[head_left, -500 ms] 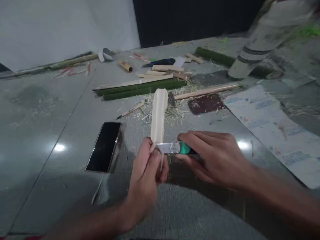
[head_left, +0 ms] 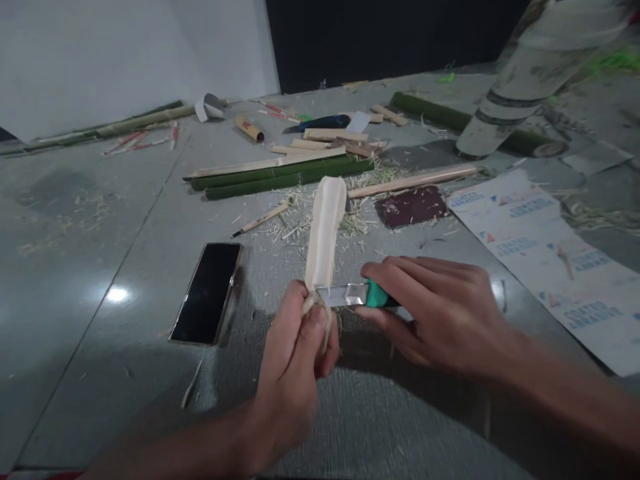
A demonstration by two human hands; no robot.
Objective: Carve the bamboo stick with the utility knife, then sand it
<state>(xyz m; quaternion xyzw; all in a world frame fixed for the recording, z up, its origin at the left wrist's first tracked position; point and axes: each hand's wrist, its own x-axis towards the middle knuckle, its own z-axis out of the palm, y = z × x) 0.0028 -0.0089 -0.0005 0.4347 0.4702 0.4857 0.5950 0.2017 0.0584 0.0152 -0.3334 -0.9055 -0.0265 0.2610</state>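
Observation:
My left hand [head_left: 295, 353] is closed around the near end of a pale split bamboo strip [head_left: 324, 230], which points away from me. In my right hand [head_left: 430, 307] is a utility knife [head_left: 376, 293] with a green and black handle, held crosswise. Its blade lies against the strip just beyond my left thumb. A thin curled shaving [head_left: 327, 327] hangs by the blade and my left fingers. The lower end of the strip is hidden in my left hand, and most of the knife handle is hidden by my right fingers.
A phone [head_left: 206, 293] lies left of my hands. Beyond the strip are shavings [head_left: 300, 223], a slim carving tool [head_left: 260, 220], green bamboo pieces [head_left: 290, 179], a wooden handle [head_left: 415, 181] and a dark red sheet [head_left: 413, 207]. Printed paper [head_left: 545, 247] lies right; a person's leg [head_left: 520, 87] stands behind.
The strip's far end has swung slightly to the right. The knife and my right hand have shifted a little to the right, and the shaving at the blade shows more.

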